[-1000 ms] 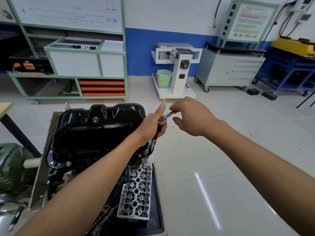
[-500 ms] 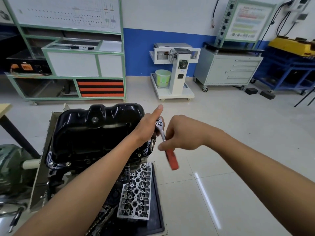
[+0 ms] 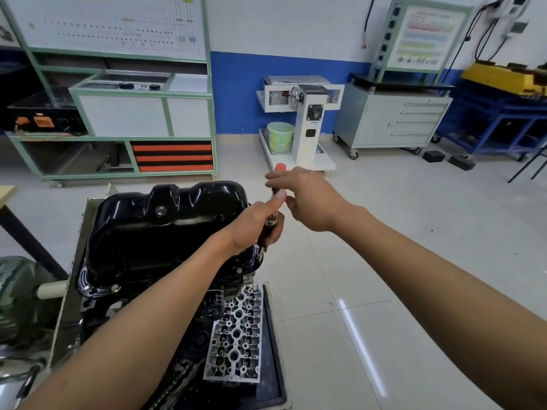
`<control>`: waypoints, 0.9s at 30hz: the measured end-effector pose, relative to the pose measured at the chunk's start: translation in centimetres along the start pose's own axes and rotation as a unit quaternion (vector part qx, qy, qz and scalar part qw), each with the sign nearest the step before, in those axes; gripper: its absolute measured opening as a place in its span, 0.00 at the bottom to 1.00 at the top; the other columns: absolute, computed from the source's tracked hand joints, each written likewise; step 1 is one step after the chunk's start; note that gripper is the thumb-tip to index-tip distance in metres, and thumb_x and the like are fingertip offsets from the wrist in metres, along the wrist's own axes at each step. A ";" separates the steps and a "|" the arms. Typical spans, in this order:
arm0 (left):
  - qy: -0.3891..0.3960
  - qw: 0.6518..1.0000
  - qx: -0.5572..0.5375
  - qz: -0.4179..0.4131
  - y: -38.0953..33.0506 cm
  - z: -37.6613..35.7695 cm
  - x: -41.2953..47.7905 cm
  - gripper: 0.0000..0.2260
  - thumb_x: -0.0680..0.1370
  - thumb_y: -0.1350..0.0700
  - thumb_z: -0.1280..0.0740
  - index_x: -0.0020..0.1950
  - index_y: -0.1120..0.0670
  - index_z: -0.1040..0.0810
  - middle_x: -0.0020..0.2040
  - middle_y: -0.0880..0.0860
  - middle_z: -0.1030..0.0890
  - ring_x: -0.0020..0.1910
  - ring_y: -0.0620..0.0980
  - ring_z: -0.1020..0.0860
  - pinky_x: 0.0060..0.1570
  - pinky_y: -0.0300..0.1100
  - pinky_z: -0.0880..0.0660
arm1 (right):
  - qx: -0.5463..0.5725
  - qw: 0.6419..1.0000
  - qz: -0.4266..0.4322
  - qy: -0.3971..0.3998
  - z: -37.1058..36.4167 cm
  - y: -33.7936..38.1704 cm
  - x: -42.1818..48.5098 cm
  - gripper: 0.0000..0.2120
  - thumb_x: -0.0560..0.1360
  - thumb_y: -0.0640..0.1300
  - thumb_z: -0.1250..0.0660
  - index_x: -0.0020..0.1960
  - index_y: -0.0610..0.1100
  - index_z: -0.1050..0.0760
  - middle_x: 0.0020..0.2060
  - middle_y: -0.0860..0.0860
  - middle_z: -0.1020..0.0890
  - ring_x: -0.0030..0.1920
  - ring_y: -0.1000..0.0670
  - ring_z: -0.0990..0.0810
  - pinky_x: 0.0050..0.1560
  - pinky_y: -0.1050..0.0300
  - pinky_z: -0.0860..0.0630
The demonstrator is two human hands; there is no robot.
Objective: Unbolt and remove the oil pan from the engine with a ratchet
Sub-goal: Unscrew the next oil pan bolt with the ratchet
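Curling round the ratchet (image 3: 279, 167) at the oil pan (image 3: 165, 226) edge, left hand (image 3: 254, 223) and right hand (image 3: 310, 199) fingers adjoin open floor (image 3: 384, 232).

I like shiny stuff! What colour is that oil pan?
Glossy black oil pan, seen in the head view.

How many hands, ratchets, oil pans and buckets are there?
Hands: 2, the left hand and the right hand
Ratchet: 1
Oil pan: 1
Bucket: 1
Total: 5
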State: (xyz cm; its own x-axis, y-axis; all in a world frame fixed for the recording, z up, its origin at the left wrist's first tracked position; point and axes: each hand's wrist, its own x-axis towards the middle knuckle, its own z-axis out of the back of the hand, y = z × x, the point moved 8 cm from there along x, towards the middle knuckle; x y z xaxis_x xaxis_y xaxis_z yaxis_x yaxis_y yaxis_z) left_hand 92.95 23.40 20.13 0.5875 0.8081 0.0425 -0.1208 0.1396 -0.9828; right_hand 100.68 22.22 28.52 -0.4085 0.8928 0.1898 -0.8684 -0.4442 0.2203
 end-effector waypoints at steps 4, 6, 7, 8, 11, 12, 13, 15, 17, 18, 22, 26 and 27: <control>-0.068 0.997 -0.025 0.007 0.5 0.6 0.4 0.40 0.77 0.26 0.51 0.26 0.60 0.28 0.25 0.56 0.29 0.29 0.53 0.30 0.42 0.48 0.29 | -0.027 1.000 -0.006 -0.014 0.3 -1.1 -1.7 0.17 0.76 0.37 0.35 0.64 0.44 0.23 0.63 0.49 0.21 0.64 0.44 0.26 0.66 0.48 0.30; -0.098 0.995 -0.025 0.015 0.9 0.8 0.5 0.38 0.75 0.24 0.50 0.23 0.55 0.30 0.25 0.55 0.29 0.28 0.52 0.30 0.42 0.48 0.30 | -0.095 0.994 -0.049 -0.018 1.4 -1.5 -2.4 0.08 0.76 0.44 0.34 0.52 0.46 0.19 0.49 0.49 0.17 0.53 0.43 0.22 0.50 0.48 0.24; -0.112 0.993 -0.027 0.019 1.0 0.9 0.6 0.38 0.74 0.23 0.50 0.23 0.54 0.29 0.25 0.55 0.28 0.28 0.52 0.30 0.41 0.49 0.30 | -0.116 0.991 -0.073 -0.006 1.8 -1.6 -2.8 0.07 0.76 0.48 0.34 0.46 0.47 0.19 0.42 0.49 0.18 0.47 0.43 0.21 0.41 0.51 0.24; -0.123 0.992 -0.029 0.020 1.1 0.9 0.7 0.38 0.73 0.23 0.50 0.22 0.53 0.29 0.25 0.55 0.28 0.28 0.52 0.30 0.41 0.50 0.31 | -0.128 0.988 -0.090 0.014 2.0 -1.6 -3.2 0.09 0.75 0.51 0.33 0.41 0.48 0.19 0.35 0.50 0.20 0.42 0.44 0.21 0.35 0.55 0.27; -0.146 0.989 -0.031 0.021 1.3 0.7 0.9 0.37 0.72 0.22 0.49 0.23 0.52 0.28 0.25 0.55 0.28 0.28 0.53 0.30 0.40 0.51 0.33 | -0.120 0.984 -0.094 0.087 1.4 0.4 -4.3 0.17 0.72 0.58 0.30 0.33 0.47 0.24 0.30 0.51 0.25 0.33 0.48 0.23 0.30 0.59 0.34; -0.157 0.987 -0.034 0.023 1.4 0.7 0.9 0.36 0.72 0.22 0.48 0.22 0.51 0.29 0.25 0.53 0.28 0.28 0.52 0.30 0.40 0.50 0.32 | -0.107 0.985 -0.081 0.106 0.9 1.5 -4.6 0.20 0.72 0.59 0.29 0.31 0.47 0.28 0.29 0.51 0.27 0.31 0.50 0.25 0.29 0.58 0.36; -0.168 0.985 -0.039 0.026 1.5 0.8 0.8 0.34 0.71 0.22 0.47 0.22 0.49 0.29 0.26 0.52 0.28 0.28 0.51 0.29 0.40 0.49 0.32 | -0.091 0.987 -0.065 0.120 0.2 2.9 -4.9 0.22 0.72 0.60 0.29 0.29 0.47 0.31 0.28 0.52 0.28 0.30 0.52 0.27 0.29 0.58 0.37; -0.173 0.982 -0.068 0.022 1.8 0.9 0.5 0.32 0.72 0.23 0.44 0.22 0.48 0.33 0.26 0.50 0.31 0.28 0.52 0.31 0.40 0.48 0.33 | -0.052 0.991 -0.041 0.119 -0.8 5.3 -5.2 0.23 0.73 0.60 0.29 0.28 0.50 0.35 0.27 0.54 0.31 0.28 0.55 0.31 0.28 0.58 0.39; -0.163 0.980 -0.114 0.018 1.9 1.1 0.1 0.32 0.72 0.25 0.41 0.23 0.50 0.36 0.24 0.49 0.34 0.26 0.51 0.35 0.36 0.47 0.36 | -0.017 0.994 -0.047 0.095 -1.3 6.0 -5.3 0.23 0.72 0.61 0.29 0.28 0.50 0.34 0.27 0.55 0.30 0.28 0.56 0.30 0.28 0.58 0.38; -0.162 0.979 -0.126 0.020 1.8 1.2 -0.1 0.32 0.72 0.25 0.40 0.23 0.50 0.36 0.24 0.50 0.33 0.26 0.50 0.35 0.36 0.47 0.36 | 0.002 0.994 -0.060 0.089 -1.3 5.7 -5.4 0.22 0.72 0.60 0.28 0.29 0.50 0.34 0.26 0.54 0.29 0.27 0.55 0.29 0.29 0.58 0.36; -0.141 0.987 -0.071 0.015 1.0 1.5 -0.2 0.32 0.73 0.26 0.43 0.25 0.52 0.30 0.27 0.55 0.29 0.33 0.57 0.33 0.44 0.52 0.34 | 0.023 0.987 -0.090 0.133 -0.6 3.9 -5.5 0.20 0.71 0.55 0.25 0.28 0.44 0.27 0.19 0.53 0.30 0.21 0.53 0.32 0.28 0.58 0.33; -0.072 0.997 -0.020 -0.009 -0.2 1.4 -0.3 0.26 0.79 0.41 0.40 0.27 0.55 0.24 0.26 0.58 0.25 0.32 0.60 0.30 0.37 0.46 0.30 | -0.077 0.978 -0.104 0.163 0.2 1.8 -4.7 0.13 0.69 0.52 0.23 0.35 0.43 0.20 0.26 0.51 0.23 0.29 0.54 0.22 0.31 0.57 0.27; -0.053 0.998 -0.010 -0.014 -0.4 1.3 -0.4 0.25 0.79 0.43 0.40 0.27 0.56 0.23 0.27 0.58 0.24 0.31 0.59 0.29 0.38 0.46 0.29 | -0.102 0.976 -0.110 0.160 0.5 1.2 -4.3 0.11 0.69 0.51 0.23 0.37 0.44 0.19 0.28 0.50 0.23 0.35 0.49 0.20 0.33 0.57 0.27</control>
State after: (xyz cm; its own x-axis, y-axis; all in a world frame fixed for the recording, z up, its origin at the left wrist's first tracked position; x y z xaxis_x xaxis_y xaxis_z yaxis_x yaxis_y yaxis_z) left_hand 91.75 23.77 20.69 0.5026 0.8600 0.0881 -0.0888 0.1528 -0.9843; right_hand 101.53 17.81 28.45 -0.2451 0.9568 -0.1567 -0.9693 -0.2449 0.0210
